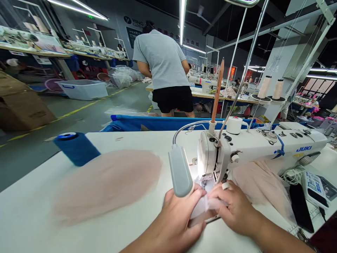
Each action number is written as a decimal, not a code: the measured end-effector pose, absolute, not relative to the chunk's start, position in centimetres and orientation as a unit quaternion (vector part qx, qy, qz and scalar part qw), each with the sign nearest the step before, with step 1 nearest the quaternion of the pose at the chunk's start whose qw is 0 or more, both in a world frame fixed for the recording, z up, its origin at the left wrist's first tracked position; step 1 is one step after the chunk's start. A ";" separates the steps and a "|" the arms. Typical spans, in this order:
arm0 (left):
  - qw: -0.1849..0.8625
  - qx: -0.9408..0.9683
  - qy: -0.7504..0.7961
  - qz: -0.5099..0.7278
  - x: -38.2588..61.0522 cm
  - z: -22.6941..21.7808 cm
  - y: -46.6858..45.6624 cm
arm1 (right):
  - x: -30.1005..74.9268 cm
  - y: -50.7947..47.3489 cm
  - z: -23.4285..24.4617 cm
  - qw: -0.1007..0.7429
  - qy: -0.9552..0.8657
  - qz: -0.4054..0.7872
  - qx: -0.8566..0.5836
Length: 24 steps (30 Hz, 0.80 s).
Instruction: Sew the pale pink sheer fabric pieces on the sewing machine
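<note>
At the white sewing machine, a piece of pale sheer fabric lies beneath the needle area. My left hand is on the fabric's left side, its fingertips close to the presser foot and its thumb lower down on the cloth. From the right, my right hand pinches the same fabric between thumb and fingers. A grey lamp head hangs just above my left hand and covers part of the view there. More beige sheer fabric is bunched under the machine arm.
A flat beige sheer piece lies on the left of the white table, beside a blue thread cone. At right are a black phone and a control box. Another person bends over a table ahead.
</note>
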<state>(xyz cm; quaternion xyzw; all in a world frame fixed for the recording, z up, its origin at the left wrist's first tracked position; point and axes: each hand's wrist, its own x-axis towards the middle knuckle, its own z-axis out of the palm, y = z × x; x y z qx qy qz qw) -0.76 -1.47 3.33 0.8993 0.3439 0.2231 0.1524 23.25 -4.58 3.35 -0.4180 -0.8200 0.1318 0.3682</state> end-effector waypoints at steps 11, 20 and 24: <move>0.115 0.839 0.397 0.353 1.8 1.4 -0.2 | 21.6 -4.4 3.7 0.473 -0.745 0.191 -0.430; 0.093 0.848 0.365 0.373 1.0 1.9 -0.2 | 21.6 -4.4 4.2 0.483 -0.747 0.179 -0.420; 0.076 0.876 0.318 0.355 0.4 2.3 -0.4 | 22.5 -4.6 4.2 0.445 -0.791 0.143 -0.394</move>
